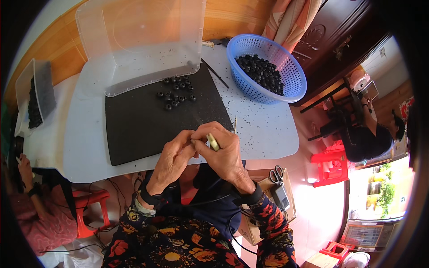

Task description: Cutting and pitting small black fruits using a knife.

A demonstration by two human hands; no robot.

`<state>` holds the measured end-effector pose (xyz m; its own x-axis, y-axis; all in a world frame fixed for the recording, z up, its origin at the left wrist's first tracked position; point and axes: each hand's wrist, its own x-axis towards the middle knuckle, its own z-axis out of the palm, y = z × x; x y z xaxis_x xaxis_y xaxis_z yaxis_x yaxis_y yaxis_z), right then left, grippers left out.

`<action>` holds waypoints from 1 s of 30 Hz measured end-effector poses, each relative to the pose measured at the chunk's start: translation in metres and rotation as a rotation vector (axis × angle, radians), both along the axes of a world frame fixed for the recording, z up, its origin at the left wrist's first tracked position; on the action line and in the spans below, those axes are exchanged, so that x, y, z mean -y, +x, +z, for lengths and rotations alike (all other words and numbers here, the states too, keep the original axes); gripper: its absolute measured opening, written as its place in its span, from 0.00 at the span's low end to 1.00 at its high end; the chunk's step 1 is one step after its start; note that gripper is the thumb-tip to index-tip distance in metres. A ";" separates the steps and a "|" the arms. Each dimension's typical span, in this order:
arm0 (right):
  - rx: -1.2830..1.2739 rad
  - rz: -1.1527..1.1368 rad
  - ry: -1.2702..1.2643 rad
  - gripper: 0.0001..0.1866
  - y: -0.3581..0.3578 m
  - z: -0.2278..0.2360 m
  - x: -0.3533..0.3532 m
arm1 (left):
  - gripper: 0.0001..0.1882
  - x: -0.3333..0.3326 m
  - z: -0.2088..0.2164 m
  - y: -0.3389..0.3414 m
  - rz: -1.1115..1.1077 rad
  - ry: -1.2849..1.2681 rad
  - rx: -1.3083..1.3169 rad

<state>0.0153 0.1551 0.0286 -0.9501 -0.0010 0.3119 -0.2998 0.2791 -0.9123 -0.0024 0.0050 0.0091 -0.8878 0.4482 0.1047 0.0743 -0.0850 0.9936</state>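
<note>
My left hand (172,161) and my right hand (220,149) meet over the near edge of a black mat (147,129). The fingers of the left hand are pinched together; whatever sits between them is hidden. My right hand is closed round a small tool with a pale yellow-green handle (213,142), its working end out of sight among the fingers. Several small black round parts with holes (175,96) lie loose on the far part of the mat.
A blue perforated basket (237,56) of black parts stands back right. A clear plastic bin (147,40) lies tipped at the back. Black crumbs dot the white table (263,129). Another person's hand (25,172) works at far left, near a smaller bin (44,96). Scissors (276,175) rest on a carton.
</note>
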 end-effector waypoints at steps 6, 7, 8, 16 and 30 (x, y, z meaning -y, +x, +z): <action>-0.048 -0.068 -0.074 0.04 0.000 0.003 0.010 | 0.09 0.003 -0.003 -0.001 -0.020 0.141 0.057; 0.065 -0.086 -0.302 0.06 0.001 0.001 0.011 | 0.09 0.003 -0.010 -0.004 0.010 0.157 0.031; 0.069 -0.086 -0.302 0.06 0.003 -0.002 0.009 | 0.09 0.003 -0.011 -0.004 0.010 0.157 0.035; 0.104 -0.180 0.227 0.07 0.025 -0.012 -0.004 | 0.09 0.004 -0.010 0.002 0.129 0.020 -0.178; -0.080 -0.096 0.458 0.12 0.032 -0.017 -0.001 | 0.12 0.002 -0.020 0.001 0.135 0.049 -0.206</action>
<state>0.0478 0.1557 0.0114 -0.9257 -0.0689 0.3720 -0.3171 0.6775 -0.6636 -0.0009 0.0029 -0.0111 -0.8970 0.3165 0.3085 0.2889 -0.1083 0.9512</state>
